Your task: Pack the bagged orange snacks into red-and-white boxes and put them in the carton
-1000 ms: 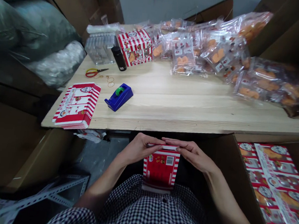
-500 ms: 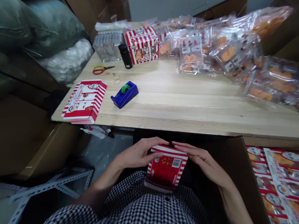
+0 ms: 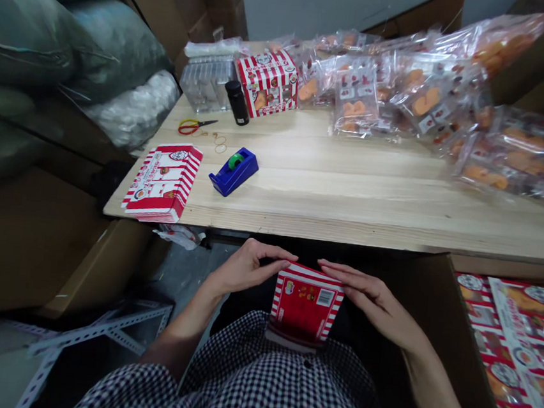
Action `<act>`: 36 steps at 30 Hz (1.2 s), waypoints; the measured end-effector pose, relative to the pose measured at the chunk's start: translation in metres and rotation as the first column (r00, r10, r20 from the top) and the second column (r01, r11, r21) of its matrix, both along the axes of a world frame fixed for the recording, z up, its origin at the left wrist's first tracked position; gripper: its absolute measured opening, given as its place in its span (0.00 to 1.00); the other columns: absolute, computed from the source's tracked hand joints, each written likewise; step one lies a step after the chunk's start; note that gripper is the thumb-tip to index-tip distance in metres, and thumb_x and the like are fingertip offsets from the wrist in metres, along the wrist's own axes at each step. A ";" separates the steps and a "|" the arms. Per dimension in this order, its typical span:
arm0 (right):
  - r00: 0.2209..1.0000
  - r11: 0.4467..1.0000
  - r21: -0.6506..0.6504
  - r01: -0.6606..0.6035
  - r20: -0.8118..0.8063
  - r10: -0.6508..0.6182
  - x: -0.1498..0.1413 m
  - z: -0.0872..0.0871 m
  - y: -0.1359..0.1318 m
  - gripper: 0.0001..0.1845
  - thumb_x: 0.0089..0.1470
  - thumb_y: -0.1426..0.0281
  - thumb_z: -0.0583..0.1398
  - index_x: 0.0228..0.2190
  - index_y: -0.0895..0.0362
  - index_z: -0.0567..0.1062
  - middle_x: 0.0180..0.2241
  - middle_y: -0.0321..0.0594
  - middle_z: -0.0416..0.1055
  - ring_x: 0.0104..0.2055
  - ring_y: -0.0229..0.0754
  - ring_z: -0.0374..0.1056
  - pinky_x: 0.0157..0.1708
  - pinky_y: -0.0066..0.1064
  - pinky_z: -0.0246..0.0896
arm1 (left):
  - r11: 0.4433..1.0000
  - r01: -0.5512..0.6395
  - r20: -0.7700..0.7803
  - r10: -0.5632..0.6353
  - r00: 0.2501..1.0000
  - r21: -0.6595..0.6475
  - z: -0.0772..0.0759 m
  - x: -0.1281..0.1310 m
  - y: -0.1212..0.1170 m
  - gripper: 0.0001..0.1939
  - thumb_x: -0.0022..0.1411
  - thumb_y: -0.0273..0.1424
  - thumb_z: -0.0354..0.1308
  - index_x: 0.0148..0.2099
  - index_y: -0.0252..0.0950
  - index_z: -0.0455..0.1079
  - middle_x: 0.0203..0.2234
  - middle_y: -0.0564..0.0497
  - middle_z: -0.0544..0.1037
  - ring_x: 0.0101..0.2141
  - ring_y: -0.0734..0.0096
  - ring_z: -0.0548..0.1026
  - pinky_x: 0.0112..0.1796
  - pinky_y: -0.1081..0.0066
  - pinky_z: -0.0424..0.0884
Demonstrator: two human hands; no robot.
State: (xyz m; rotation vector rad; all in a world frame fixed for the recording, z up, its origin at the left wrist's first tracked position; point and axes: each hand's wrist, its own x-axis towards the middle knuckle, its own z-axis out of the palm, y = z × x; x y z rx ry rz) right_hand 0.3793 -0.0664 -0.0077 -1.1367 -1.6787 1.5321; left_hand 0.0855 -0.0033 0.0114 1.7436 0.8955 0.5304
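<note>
A red cardboard box point(image 3: 307, 307) with white stripes and a barcode stands upright at my lap, below the table's front edge. My left hand point(image 3: 254, 266) pinches its upper left corner between thumb and fingers. At the upper right corner, the fingers of my right hand point(image 3: 364, 290) lie over the top edge, with the thumb side against the box. The box's far side and bottom are hidden.
On the wooden table point(image 3: 350, 192) are a stack of flat printed cartons point(image 3: 163, 181), a blue tape dispenser point(image 3: 234, 173), scissors point(image 3: 195, 126), a black bottle point(image 3: 237, 103), a made-up box point(image 3: 268, 85) and bagged toys point(image 3: 356, 103). An open carton of packed boxes point(image 3: 523, 343) stands right.
The fingers of both hands have drawn apart along the box's top edge, toward its corners. The view has shifted slightly, so the table items appear further right.
</note>
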 end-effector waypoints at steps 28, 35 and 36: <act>0.942 0.943 0.058 0.329 -0.093 -0.323 -0.037 -0.010 -0.036 0.14 0.63 0.68 0.60 0.47 0.44 0.80 0.56 0.39 0.73 0.57 0.51 0.69 0.58 0.47 0.63 | 0.928 0.101 -0.009 -0.105 0.994 0.358 -0.003 0.005 -0.032 0.11 0.68 0.26 0.55 0.51 0.35 0.73 0.51 0.43 0.78 0.49 0.66 0.78 0.49 0.65 0.75; 0.796 0.832 -0.321 0.452 -0.275 -0.539 -0.053 -0.003 -0.034 0.05 0.59 0.66 0.64 0.33 0.53 0.81 0.42 0.41 0.78 0.45 0.45 0.74 0.47 0.37 0.69 | 0.985 0.083 0.004 -0.085 0.996 0.151 0.014 0.016 -0.025 0.06 0.68 0.30 0.56 0.39 0.35 0.73 0.40 0.47 0.81 0.38 0.71 0.77 0.41 0.69 0.72; 0.774 0.812 -0.356 0.462 -0.285 -0.566 -0.055 -0.002 -0.033 0.04 0.58 0.65 0.65 0.35 0.52 0.80 0.43 0.41 0.77 0.46 0.45 0.73 0.48 0.36 0.68 | 0.992 0.091 -0.003 -0.091 0.996 0.090 0.017 0.018 -0.020 0.07 0.68 0.32 0.56 0.39 0.35 0.72 0.38 0.48 0.80 0.37 0.71 0.77 0.40 0.69 0.72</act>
